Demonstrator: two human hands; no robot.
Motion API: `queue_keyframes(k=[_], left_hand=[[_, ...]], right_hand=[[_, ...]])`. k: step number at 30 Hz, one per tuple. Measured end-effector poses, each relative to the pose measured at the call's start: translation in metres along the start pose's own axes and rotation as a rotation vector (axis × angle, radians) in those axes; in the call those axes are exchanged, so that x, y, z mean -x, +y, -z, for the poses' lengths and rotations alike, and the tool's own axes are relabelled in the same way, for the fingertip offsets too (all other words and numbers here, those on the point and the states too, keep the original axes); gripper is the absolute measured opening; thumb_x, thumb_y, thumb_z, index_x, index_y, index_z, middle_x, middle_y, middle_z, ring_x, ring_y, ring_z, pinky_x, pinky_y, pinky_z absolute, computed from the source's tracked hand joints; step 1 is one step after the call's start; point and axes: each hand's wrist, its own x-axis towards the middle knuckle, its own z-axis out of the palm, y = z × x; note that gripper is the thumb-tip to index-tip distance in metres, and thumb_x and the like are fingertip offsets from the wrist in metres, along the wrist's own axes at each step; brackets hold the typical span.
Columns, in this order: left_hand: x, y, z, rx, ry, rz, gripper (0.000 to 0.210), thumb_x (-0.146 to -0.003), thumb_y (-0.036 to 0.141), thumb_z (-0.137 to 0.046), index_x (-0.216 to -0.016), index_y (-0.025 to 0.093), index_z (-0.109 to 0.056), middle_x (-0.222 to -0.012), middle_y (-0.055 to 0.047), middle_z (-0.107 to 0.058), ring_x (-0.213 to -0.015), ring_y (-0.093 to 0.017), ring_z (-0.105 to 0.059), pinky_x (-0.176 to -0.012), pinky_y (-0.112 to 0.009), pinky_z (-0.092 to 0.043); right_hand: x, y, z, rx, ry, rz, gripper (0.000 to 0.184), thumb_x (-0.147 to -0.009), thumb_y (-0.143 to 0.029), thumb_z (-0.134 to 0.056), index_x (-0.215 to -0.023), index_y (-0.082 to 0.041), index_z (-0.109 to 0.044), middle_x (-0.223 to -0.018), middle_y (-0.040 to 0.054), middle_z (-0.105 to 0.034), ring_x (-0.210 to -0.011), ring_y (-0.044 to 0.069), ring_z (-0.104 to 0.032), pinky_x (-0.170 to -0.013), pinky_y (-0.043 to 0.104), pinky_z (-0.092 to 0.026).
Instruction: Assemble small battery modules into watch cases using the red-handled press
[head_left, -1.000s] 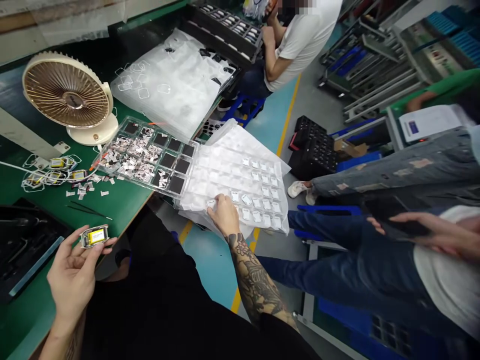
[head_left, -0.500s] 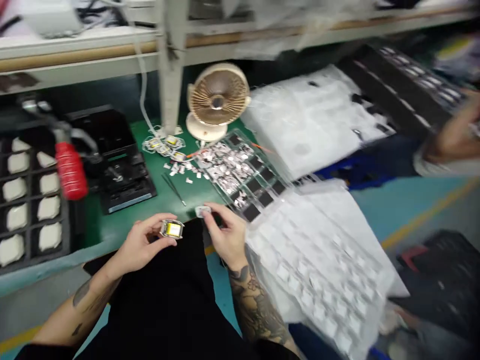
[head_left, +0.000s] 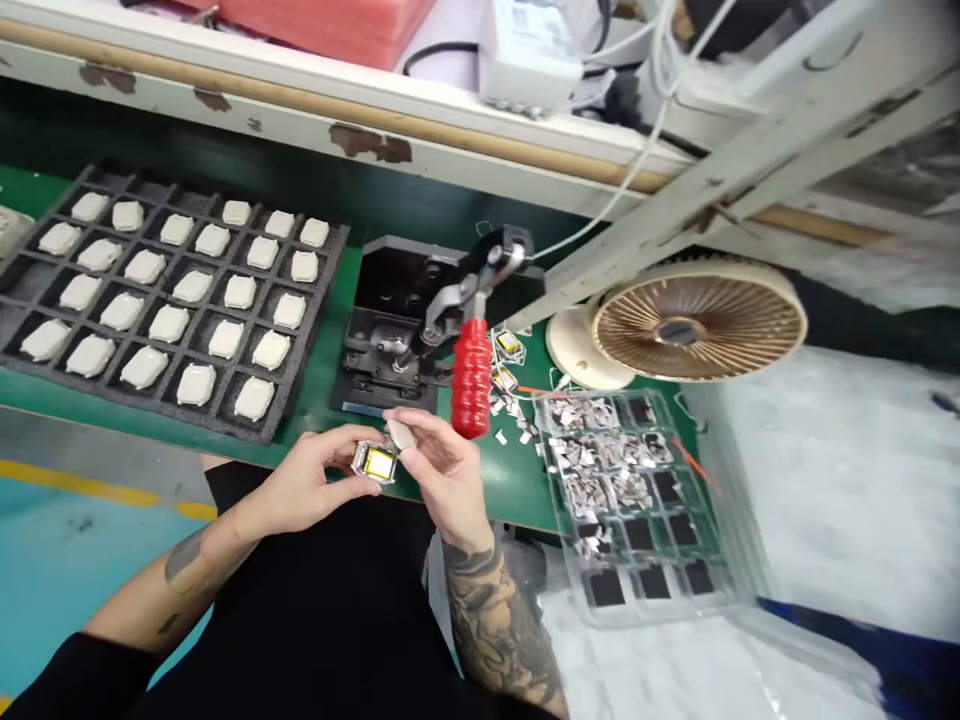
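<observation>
Between the thumb and fingers of my left hand point(head_left: 315, 475) is a small watch-like case point(head_left: 377, 463), its open side up, with a yellow-edged white block inside. My right hand point(head_left: 446, 470) pinches a thin whitish cover plate point(head_left: 401, 434), tilted close above the case's right edge; whether the two touch I cannot tell. Both hands are over the bench's front edge. Just beyond them stands a black clamp fixture point(head_left: 390, 350) with a red-handled toggle lever point(head_left: 471, 380).
A black divided tray point(head_left: 281, 410) of whitish cases lies left. To the right are a clear compartment tray point(head_left: 555, 500) with small parts, a fan point(head_left: 697, 320) and plastic-wrapped stacks point(head_left: 840, 480). A shelf post point(head_left: 720, 190) slants down behind the fixture.
My view has swung left, bringing the whole divided tray into sight. My right hand has brought the cover plate over to the case in my left hand.
</observation>
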Motion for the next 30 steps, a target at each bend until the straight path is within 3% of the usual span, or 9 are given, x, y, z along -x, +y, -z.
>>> queue_keyframes(k=[4, 9, 13, 17, 19, 25, 27, 30], left_hand=[[-0.006, -0.005, 0.005, 0.019, 0.057, 0.025, 0.049, -0.098, 0.034, -0.083, -0.142, 0.016, -0.070, -0.110, -0.009, -0.087, -0.096, -0.024, -0.083, -0.092, -0.035, -0.067], [-0.011, -0.008, 0.005, 0.105, 0.001, -0.068, 0.046, -0.104, 0.030, -0.074, -0.147, 0.014, -0.066, -0.128, -0.015, -0.083, -0.113, -0.027, -0.082, -0.101, -0.036, -0.066], [-0.017, -0.012, 0.003, 0.189, -0.037, -0.060, 0.045, -0.109, 0.033, -0.070, -0.149, 0.016, -0.067, -0.132, -0.015, -0.082, -0.120, -0.028, -0.081, -0.101, -0.036, -0.067], [-0.022, -0.013, 0.000, 0.213, -0.002, -0.069, 0.040, -0.110, 0.031, -0.069, -0.147, 0.018, -0.071, -0.125, -0.012, -0.085, -0.102, -0.023, -0.084, -0.091, -0.033, -0.069], [-0.023, -0.014, -0.001, 0.231, 0.010, -0.098, 0.042, -0.109, 0.029, -0.070, -0.150, 0.019, -0.069, -0.124, -0.012, -0.085, -0.095, -0.021, -0.084, -0.091, -0.033, -0.070], [-0.022, -0.018, -0.002, 0.146, 0.015, -0.110, 0.036, -0.109, 0.033, -0.070, -0.142, 0.018, -0.077, -0.122, -0.011, -0.086, -0.093, -0.023, -0.085, -0.088, -0.033, -0.071], [-0.022, -0.022, -0.002, 0.045, 0.036, -0.172, 0.032, -0.111, 0.030, -0.067, -0.138, 0.019, -0.080, -0.119, -0.010, -0.087, -0.089, -0.021, -0.085, -0.087, -0.032, -0.071], [-0.021, -0.029, -0.001, -0.139, 0.140, -0.384, 0.028, -0.109, 0.021, -0.066, -0.132, 0.021, -0.083, -0.112, -0.007, -0.088, -0.086, -0.020, -0.086, -0.087, -0.029, -0.069]], right_hand=[[-0.001, -0.010, -0.010, 0.417, -0.024, 0.280, 0.030, -0.098, -0.019, -0.081, -0.127, -0.031, -0.081, -0.134, 0.0081, -0.082, -0.127, 0.028, -0.075, -0.116, 0.056, -0.059], [0.000, -0.010, -0.014, 0.586, -0.054, 0.367, 0.041, -0.099, -0.013, -0.078, -0.134, -0.034, -0.078, -0.134, 0.0064, -0.082, -0.125, 0.029, -0.076, -0.109, 0.056, -0.062], [0.004, -0.003, -0.012, 0.603, -0.007, 0.366, 0.039, -0.099, -0.015, -0.078, -0.133, -0.035, -0.079, -0.140, 0.0069, -0.078, -0.132, 0.030, -0.072, -0.114, 0.058, -0.059], [0.008, 0.006, -0.006, 0.467, 0.142, 0.255, 0.036, -0.103, -0.024, -0.075, -0.138, -0.032, -0.076, -0.147, 0.0119, -0.070, -0.137, 0.031, -0.068, -0.112, 0.054, -0.061], [0.009, 0.011, -0.002, 0.384, 0.204, 0.203, 0.035, -0.103, -0.030, -0.076, -0.138, -0.029, -0.074, -0.139, 0.0125, -0.070, -0.131, 0.029, -0.069, -0.109, 0.050, -0.062], [0.006, 0.013, -0.004, 0.355, 0.160, 0.141, 0.013, -0.106, -0.035, -0.073, -0.113, -0.027, -0.080, -0.113, 0.0082, -0.075, -0.109, 0.024, -0.072, -0.096, 0.041, -0.061], [0.006, 0.013, -0.010, 0.352, 0.178, 0.152, 0.012, -0.106, -0.036, -0.072, -0.108, -0.026, -0.079, -0.108, 0.0076, -0.074, -0.104, 0.024, -0.072, -0.092, 0.040, -0.060], [0.008, 0.013, -0.018, 0.357, 0.185, 0.182, 0.015, -0.106, -0.037, -0.071, -0.103, -0.024, -0.077, -0.102, 0.0070, -0.071, -0.101, 0.024, -0.071, -0.089, 0.040, -0.059]])
